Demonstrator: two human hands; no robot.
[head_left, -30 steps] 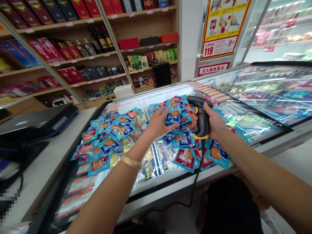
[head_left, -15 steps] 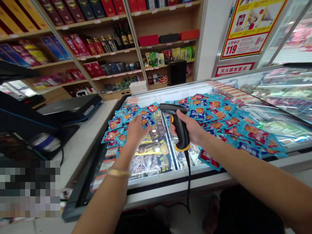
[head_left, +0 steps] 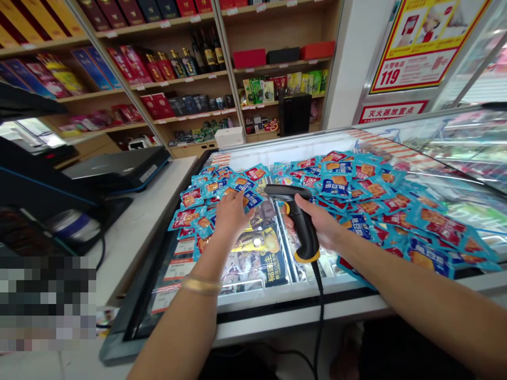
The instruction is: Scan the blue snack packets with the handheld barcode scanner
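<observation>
My right hand (head_left: 322, 224) is wrapped round the grip of a black barcode scanner (head_left: 301, 226) with yellow trim, its head turned to the left and its cable hanging down. My left hand (head_left: 232, 215), with a gold bangle (head_left: 201, 285) at the wrist, is over the left pile of snack packets (head_left: 192, 198). Its thumb stands apart from the fingers, close to a blue packet (head_left: 252, 199); whether the fingertips touch it I cannot tell. A larger pile of blue and red snack packets (head_left: 372, 187) lies to the right of the scanner.
Both piles lie on the glass top of a chest freezer (head_left: 253, 258), with packaged goods visible below. A counter (head_left: 158, 203) with a dark flat device (head_left: 119, 169) stands at left. Shelves (head_left: 182, 79) of boxes and bottles line the back. The scanner cable (head_left: 320, 306) hangs over the freezer's front edge.
The view has shifted slightly, so most things sit a little further right. My left hand is a bit lower, nearer the packets. The right hand still grips the scanner, which is slightly lower.
</observation>
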